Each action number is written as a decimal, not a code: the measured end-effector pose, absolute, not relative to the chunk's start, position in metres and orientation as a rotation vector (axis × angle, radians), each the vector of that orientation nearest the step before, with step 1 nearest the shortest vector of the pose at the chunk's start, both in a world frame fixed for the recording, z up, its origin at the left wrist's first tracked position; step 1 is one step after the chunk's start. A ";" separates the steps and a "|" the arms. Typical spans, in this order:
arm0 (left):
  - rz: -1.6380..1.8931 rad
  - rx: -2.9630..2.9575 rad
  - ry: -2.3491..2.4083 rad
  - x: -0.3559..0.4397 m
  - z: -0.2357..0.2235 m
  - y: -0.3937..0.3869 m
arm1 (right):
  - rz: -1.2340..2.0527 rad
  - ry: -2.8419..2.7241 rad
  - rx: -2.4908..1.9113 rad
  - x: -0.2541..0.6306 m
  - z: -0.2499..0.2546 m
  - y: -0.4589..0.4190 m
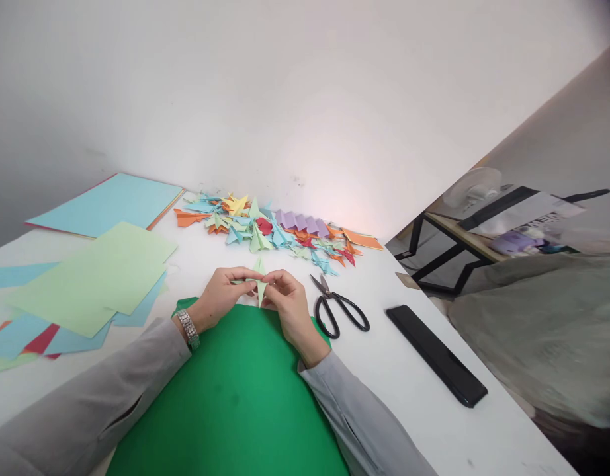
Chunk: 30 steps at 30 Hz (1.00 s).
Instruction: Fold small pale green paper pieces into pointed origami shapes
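My left hand and my right hand pinch a small light green folded paper piece between their fingertips, just above the far edge of a green sheet on the white table. Both hands are closed on the paper, one on each side. A metal watch band sits on my left wrist. Grey sleeves cover both forearms.
Black scissors lie right of my right hand, a long black case further right. A pile of folded coloured paper shapes lies by the wall. Light green and blue sheets spread at left, a blue stack behind them.
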<state>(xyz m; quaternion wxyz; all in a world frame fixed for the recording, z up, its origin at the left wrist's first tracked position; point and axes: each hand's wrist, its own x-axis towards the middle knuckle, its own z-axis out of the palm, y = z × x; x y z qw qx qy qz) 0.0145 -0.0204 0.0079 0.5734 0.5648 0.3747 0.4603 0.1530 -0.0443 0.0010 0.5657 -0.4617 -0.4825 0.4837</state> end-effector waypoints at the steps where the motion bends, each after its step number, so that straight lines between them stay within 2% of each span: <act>1: 1.084 1.326 0.880 0.015 0.008 -0.021 | 1.132 -1.138 -1.085 0.153 0.001 -0.045; 11: 1.094 1.317 0.864 0.012 0.007 -0.020 | 1.107 -1.065 -1.070 0.154 -0.002 -0.042; 30: 1.090 0.814 0.613 0.015 0.004 -0.018 | 0.722 -1.297 -1.046 0.152 -0.002 -0.046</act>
